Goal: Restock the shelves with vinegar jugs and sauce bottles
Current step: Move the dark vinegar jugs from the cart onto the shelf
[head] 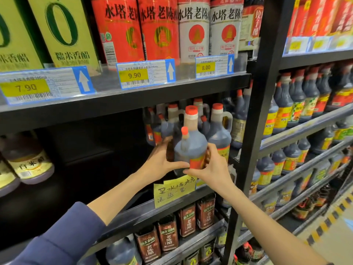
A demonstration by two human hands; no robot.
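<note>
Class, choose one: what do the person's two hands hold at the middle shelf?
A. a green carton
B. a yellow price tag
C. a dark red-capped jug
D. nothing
C: the left hand and the right hand both hold the dark red-capped jug, one on each side of it.

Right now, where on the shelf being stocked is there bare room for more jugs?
The middle shelf lies bare between the pale vinegar bottle on the left and the held jug. Right of it, red-capped jugs crowd up to the black upright.
</note>
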